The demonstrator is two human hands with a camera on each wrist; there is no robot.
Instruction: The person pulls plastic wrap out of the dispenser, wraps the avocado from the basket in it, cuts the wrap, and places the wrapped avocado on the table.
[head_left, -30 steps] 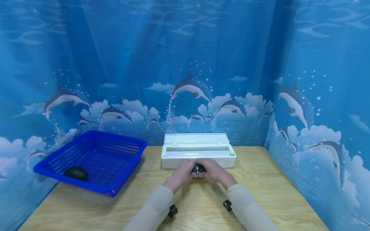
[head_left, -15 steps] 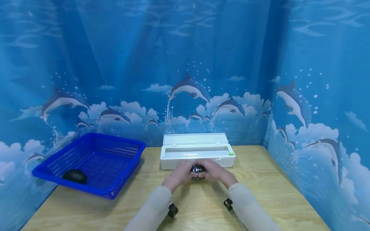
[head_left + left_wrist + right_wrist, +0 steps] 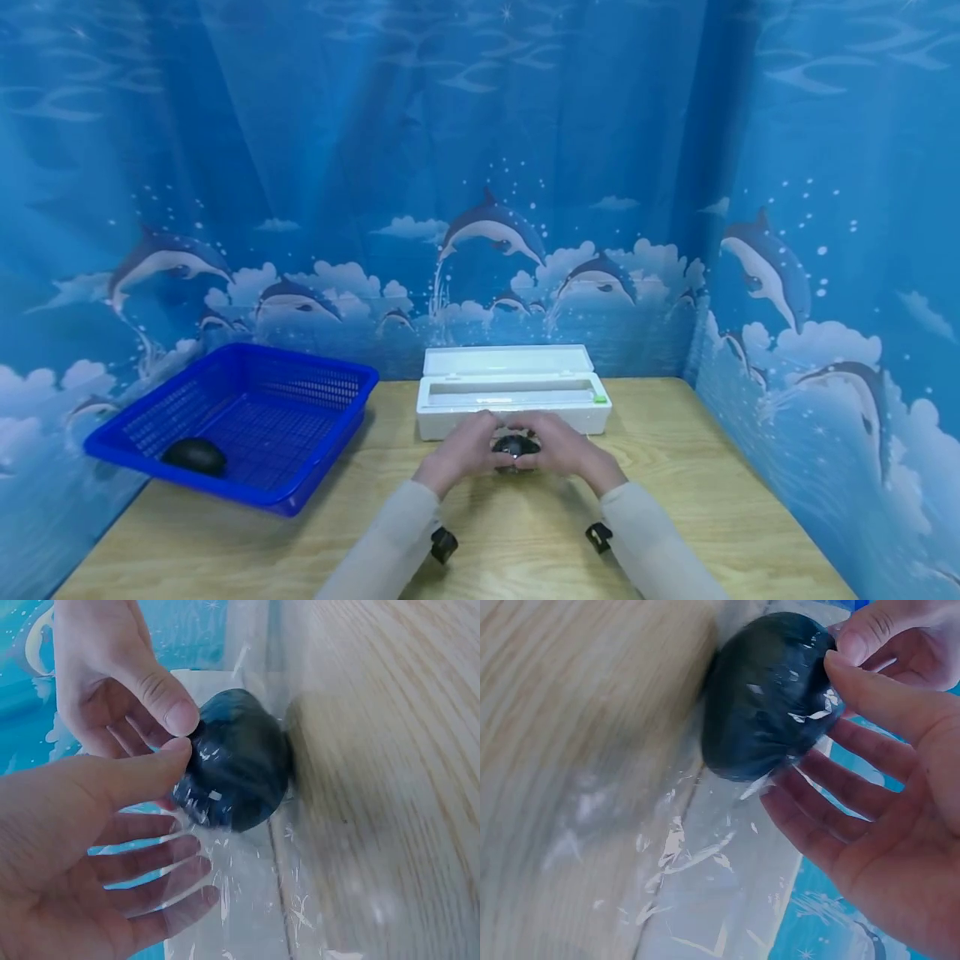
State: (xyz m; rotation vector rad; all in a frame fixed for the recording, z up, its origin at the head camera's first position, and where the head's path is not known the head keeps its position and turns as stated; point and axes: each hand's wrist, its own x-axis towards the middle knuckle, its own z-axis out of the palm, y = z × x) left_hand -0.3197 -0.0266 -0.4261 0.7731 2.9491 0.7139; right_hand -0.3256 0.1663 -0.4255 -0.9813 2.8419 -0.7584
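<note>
A dark, oval fruit that looks like an avocado (image 3: pixel 514 445), wrapped in glossy clear cling film (image 3: pixel 667 859), sits low over the table between my two hands. In the left wrist view the thumb of my left hand (image 3: pixel 90 795) touches the top of the avocado (image 3: pixel 244 761), its other fingers spread out straight under the film. My right hand (image 3: pixel 900 787) mirrors it, thumb on the top of the wrapped avocado and fingers extended, their tips near its lower side. Both thumb tips meet. In the head view the hands partly cover the avocado.
Just behind the hands stands a white cling film dispenser (image 3: pixel 510 421), lid up, with a green slider (image 3: pixel 600 399) at its right end. A blue plastic basket (image 3: pixel 330 450) at the left holds another dark oval fruit (image 3: pixel 195 456). A dolphin-print curtain (image 3: pixel 630 167) encloses the table.
Both hands have opened out around the avocado, wrists moving slightly apart, and come a little nearer to me. Basket and dispenser stay in place; the head view has shifted slightly.
</note>
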